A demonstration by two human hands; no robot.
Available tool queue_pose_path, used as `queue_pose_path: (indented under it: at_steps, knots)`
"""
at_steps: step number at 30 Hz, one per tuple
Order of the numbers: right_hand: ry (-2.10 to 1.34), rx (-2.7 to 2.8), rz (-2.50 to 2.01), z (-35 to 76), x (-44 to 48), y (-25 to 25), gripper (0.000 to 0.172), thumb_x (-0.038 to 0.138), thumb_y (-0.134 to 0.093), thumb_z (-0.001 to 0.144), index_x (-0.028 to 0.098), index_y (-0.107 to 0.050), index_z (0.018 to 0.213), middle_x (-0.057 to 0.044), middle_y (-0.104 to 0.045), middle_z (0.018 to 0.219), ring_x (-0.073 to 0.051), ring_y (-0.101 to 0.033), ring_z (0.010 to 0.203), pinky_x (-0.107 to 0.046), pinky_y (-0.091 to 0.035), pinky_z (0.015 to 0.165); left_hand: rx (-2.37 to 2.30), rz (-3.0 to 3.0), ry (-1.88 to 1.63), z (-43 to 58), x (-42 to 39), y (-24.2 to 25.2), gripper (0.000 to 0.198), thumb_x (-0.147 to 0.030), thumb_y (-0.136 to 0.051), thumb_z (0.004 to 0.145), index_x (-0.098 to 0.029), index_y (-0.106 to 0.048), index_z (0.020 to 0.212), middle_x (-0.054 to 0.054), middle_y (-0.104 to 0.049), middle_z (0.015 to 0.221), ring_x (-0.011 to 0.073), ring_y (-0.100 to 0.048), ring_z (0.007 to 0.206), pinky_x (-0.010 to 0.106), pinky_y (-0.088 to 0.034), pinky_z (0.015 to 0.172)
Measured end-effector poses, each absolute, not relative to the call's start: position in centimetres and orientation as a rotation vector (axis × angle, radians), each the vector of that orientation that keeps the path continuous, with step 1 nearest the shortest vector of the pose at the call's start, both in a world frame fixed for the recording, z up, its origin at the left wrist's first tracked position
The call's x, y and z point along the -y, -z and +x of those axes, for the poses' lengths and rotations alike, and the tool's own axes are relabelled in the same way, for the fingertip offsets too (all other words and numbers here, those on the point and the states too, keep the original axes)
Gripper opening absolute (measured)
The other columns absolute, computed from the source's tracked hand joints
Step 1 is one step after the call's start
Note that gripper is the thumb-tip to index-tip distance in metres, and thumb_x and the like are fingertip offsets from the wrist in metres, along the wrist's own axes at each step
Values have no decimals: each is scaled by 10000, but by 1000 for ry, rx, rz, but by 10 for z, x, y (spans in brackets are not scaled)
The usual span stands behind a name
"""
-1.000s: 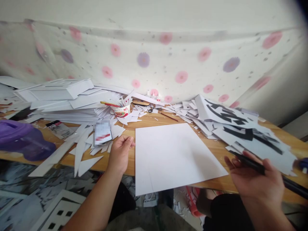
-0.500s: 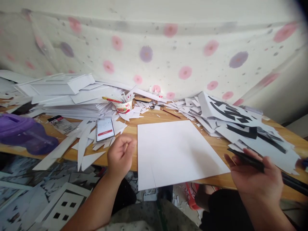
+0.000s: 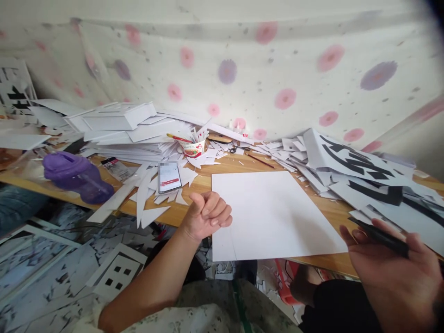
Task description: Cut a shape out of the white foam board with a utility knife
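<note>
A blank white sheet [image 3: 274, 212] lies flat on the wooden table [image 3: 326, 210] and overhangs its front edge. My left hand [image 3: 208, 215] hovers at the sheet's left edge, curled into a loose fist with nothing in it. My right hand [image 3: 395, 268] is at the lower right, palm up, with a long black tool [image 3: 381, 237] lying across its fingers. A phone [image 3: 169, 176] with a lit screen rests on paper scraps just beyond my left hand.
Stacks of white board [image 3: 114, 125] fill the back left. A paper cup [image 3: 192, 148] holds strips. Sheets with black cut shapes [image 3: 350, 162] pile up on the right. A purple container [image 3: 74, 175] lies at the left. Offcuts litter the floor [image 3: 69, 259].
My left hand lifted off the table edge and closed into a fist. The view swung left, so everything shifted right. My right hand kept hold of the black tool.
</note>
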State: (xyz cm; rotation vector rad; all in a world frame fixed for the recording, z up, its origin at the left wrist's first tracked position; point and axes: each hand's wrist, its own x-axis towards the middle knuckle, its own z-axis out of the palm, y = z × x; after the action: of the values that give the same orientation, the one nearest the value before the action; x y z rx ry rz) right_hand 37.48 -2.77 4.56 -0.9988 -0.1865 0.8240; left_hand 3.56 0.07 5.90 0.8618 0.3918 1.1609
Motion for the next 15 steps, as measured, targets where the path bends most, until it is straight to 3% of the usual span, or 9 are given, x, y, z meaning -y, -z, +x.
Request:
queue_pose_path:
  at_steps: [4, 8, 15]
  knots:
    - [-828, 130, -1034, 369, 27, -50, 411, 362, -346, 822, 204, -688, 659, -54, -551, 611, -179, -511, 500, -466, -544, 669, -311, 799, -1191, 33, -1, -59, 707, -641, -706, 675, -173, -219, 466, -79, -193, 429, 63, -255, 403, 223, -312, 469]
    - [-836, 68, -1051, 364, 26, -54, 378, 379, -388, 793, 176, -671, 646, -54, -567, 633, -170, -520, 501, -454, -545, 617, -526, 914, -1231, 15, 18, -48, 468, -497, -665, 806, -174, -422, 569, -85, -277, 464, 68, -327, 427, 217, -331, 499]
    - [-849, 20, -1053, 364, 22, -44, 265, 314, -459, 779, 236, -636, 599, -30, -627, 667, -169, -555, 490, -474, -527, 687, -1059, 842, -1083, -12, 79, 21, 460, -539, -674, 770, -164, -490, 576, -88, -331, 384, 68, -386, 369, 195, -302, 441]
